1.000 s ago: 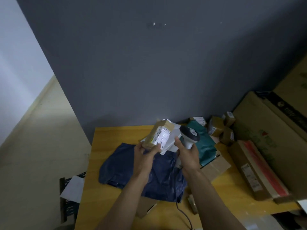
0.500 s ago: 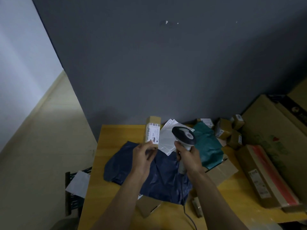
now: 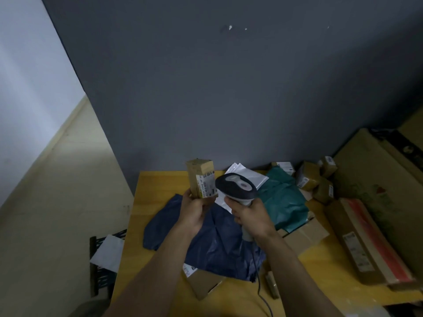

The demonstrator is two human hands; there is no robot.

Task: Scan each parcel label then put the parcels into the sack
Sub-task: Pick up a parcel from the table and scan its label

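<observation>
My left hand [image 3: 194, 211] holds a small brown cardboard parcel [image 3: 201, 177] upright, its white label turned to the right. My right hand [image 3: 251, 216] grips a grey and white barcode scanner [image 3: 235, 187] whose head sits right beside the label, nearly touching it. Both are held above a crumpled dark blue sack [image 3: 212, 239] that lies flat on the yellow table [image 3: 158, 184]. The scanner's cable [image 3: 259, 291] trails down over the sack toward me.
White mailers [image 3: 249, 176] and a green poly bag [image 3: 283, 200] lie behind the scanner. Several small brown parcels [image 3: 313, 179] pile at the back right. Large cartons [image 3: 370, 239] line the right side. More flat boxes [image 3: 206, 282] peek from under the sack. A black crate [image 3: 100, 271] stands left of the table.
My left hand has turned the parcel so its label faces right, and the scanner head has moved up close against that label.
</observation>
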